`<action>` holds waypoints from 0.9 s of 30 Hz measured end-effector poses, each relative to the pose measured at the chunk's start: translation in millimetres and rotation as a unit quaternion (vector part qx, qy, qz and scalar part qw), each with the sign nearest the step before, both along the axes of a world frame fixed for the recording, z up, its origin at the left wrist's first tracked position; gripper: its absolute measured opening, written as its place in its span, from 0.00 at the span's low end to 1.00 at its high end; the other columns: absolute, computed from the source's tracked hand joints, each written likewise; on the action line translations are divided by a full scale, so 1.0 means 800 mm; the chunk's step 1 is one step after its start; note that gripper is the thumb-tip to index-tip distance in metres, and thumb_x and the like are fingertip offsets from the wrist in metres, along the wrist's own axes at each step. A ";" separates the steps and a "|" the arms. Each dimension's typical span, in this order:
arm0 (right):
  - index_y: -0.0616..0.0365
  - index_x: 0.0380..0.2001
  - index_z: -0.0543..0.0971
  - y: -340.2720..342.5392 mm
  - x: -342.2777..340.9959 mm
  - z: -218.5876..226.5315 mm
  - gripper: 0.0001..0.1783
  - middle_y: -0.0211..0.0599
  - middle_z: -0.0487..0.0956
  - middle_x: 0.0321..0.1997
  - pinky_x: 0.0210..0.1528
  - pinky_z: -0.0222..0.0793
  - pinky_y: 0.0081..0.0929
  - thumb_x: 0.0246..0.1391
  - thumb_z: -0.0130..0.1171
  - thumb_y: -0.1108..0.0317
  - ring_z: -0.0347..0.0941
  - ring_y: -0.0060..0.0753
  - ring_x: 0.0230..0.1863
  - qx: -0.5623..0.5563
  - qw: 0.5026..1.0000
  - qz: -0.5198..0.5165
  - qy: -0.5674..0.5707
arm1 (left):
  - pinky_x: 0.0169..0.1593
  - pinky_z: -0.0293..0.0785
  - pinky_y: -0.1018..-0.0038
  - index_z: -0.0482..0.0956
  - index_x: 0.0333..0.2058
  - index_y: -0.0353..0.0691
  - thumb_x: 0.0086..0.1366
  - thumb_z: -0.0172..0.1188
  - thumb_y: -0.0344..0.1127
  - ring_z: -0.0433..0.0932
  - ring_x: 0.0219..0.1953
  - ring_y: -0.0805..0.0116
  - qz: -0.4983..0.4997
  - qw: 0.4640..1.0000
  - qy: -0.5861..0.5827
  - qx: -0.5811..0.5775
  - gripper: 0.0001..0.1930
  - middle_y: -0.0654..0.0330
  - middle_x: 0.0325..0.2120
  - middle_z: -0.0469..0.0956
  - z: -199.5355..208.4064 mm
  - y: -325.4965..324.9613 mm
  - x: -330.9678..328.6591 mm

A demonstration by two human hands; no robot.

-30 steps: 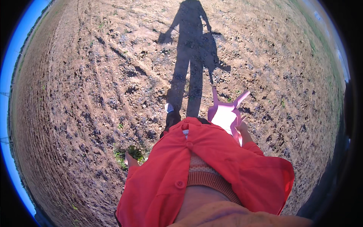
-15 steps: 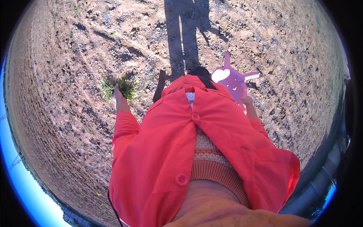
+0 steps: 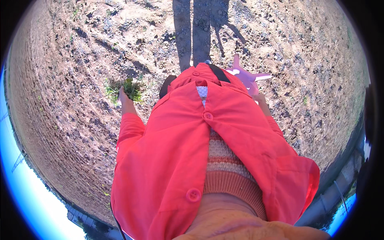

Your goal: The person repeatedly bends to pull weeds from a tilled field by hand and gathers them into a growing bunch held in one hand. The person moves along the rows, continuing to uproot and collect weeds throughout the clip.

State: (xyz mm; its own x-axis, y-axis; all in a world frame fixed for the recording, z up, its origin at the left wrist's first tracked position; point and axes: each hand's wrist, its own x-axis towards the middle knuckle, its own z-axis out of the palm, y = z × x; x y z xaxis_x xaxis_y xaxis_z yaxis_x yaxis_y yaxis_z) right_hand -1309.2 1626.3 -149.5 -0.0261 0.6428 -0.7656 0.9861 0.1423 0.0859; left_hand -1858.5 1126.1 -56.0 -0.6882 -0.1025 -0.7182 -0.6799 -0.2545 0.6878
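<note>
- A loose bunch of leafy green plants [image 3: 135, 92] is held over the bare brown soil [image 3: 72, 120] by the left hand [image 3: 123, 96], seemingly curled round it; exact closure cannot be told.
- Right of the red buttoned coat [image 3: 172, 132], a pink plastic stool with splayed legs [image 3: 249, 81] is apparently gripped by the right hand [image 3: 260, 98], fingers partly hidden.
- Carrying is judged underway; two steady grips are called for.
</note>
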 end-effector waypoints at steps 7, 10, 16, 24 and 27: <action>0.73 0.36 0.73 0.129 -0.167 0.037 0.36 0.63 0.73 0.38 0.48 0.64 0.37 0.37 0.55 0.45 0.70 0.52 0.45 0.102 0.992 0.050 0.061 | 0.37 0.74 0.68 0.72 0.39 0.38 0.56 0.54 0.42 0.75 0.32 0.64 0.012 0.997 -0.037 -0.068 0.16 0.59 0.34 0.75 0.023 0.091 -0.078; 0.75 0.36 0.73 0.197 -0.212 0.049 0.38 0.65 0.72 0.38 0.46 0.66 0.36 0.36 0.57 0.44 0.71 0.53 0.44 0.045 0.997 0.045 0.041 | 0.34 0.75 0.70 0.72 0.37 0.36 0.54 0.57 0.42 0.76 0.30 0.64 -0.035 0.996 -0.022 -0.081 0.17 0.58 0.31 0.76 0.016 0.153 -0.156; 0.63 0.35 0.77 0.281 -0.295 0.051 0.32 0.52 0.76 0.37 0.43 0.67 0.35 0.35 0.59 0.43 0.73 0.46 0.41 0.064 0.997 0.011 -0.038 | 0.31 0.73 0.74 0.74 0.33 0.30 0.46 0.65 0.33 0.74 0.27 0.70 -0.140 0.980 0.018 -0.139 0.16 0.61 0.29 0.75 0.011 0.298 -0.286; 0.54 0.49 0.66 0.341 -0.338 -0.064 0.30 0.43 0.64 0.50 0.52 0.54 0.48 0.40 0.56 0.58 0.58 0.48 0.52 0.158 0.955 0.106 -0.228 | 0.32 0.73 0.71 0.71 0.39 0.34 0.49 0.63 0.35 0.75 0.27 0.68 -0.257 0.958 -0.104 -0.074 0.18 0.61 0.29 0.75 -0.049 0.459 -0.309; 0.49 0.54 0.59 0.362 -0.383 -0.058 0.33 0.47 0.58 0.56 0.51 0.48 0.59 0.42 0.54 0.62 0.54 0.46 0.57 0.301 0.925 0.069 -0.221 | 0.32 0.74 0.71 0.72 0.37 0.34 0.50 0.62 0.34 0.75 0.27 0.68 -0.260 0.955 -0.144 -0.022 0.16 0.60 0.28 0.75 -0.090 0.493 -0.275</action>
State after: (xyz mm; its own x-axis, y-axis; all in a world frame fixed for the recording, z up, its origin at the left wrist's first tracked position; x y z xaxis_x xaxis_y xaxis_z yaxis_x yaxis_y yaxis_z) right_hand -1615.9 1915.8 -196.1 0.0904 0.9699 -0.2261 0.8121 0.0596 0.5805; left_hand -2078.7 1520.3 -127.7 -0.4297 0.1639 -0.8880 -0.8687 0.1936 0.4560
